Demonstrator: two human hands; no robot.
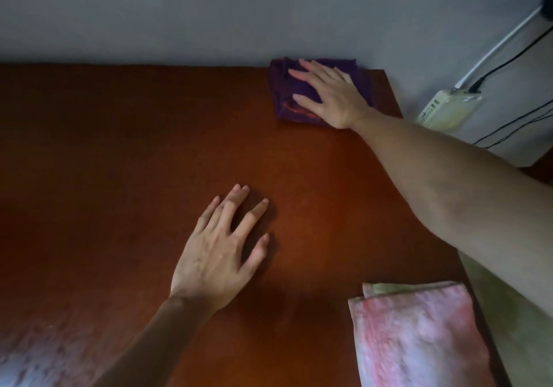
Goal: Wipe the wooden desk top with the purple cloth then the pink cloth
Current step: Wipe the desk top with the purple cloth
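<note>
no readable text; markings on the power strip (448, 110) are too blurred.

desk top (119, 147): reddish-brown | cloth (287, 99): purple | folded cloth (419, 335): mottled pink-white

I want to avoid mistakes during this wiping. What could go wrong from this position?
1. The purple cloth under the right hand lies at the far right corner of the wooden desk top; a stroke further right might push it off the edge, toward the power strip.
2. The pink cloth lies at the near right edge; the returning forearm might knock it off.
</note>
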